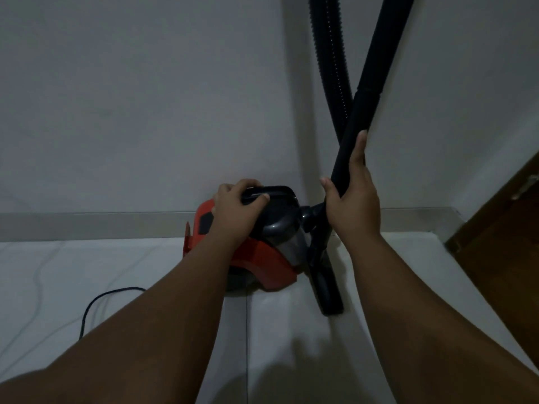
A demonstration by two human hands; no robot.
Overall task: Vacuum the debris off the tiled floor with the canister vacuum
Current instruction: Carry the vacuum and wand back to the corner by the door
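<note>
Sitting on the glossy white tiled floor, the orange-red plastic canister vacuum is resting hard against the grey skirting strip at the foot of the plain pale wall, near the middle of the view. Its dark grey upper housing is facing up toward the camera.

Left hand: fingers are curling over the black carrying handle on top of the canister, thumb pressing on the near side of the bar; the grasp is closing fully round the handle.

Right hand: it is grasping the smooth black rigid wand tube, thumb on the left side and the remaining fingers lying along the right side. The wand is leaning up and to the right, out of the top edge.

A ribbed black flexible hose is running down from the top edge and crossing behind the wand just above the right hand. Below the right hand, a narrow black floor nozzle is touching the tile just beside the canister's right flank.

A thin dark power cord is curving across the floor to the left, partly hidden behind the left forearm. A brown wooden door is standing at the right edge, well apart from the canister.
</note>
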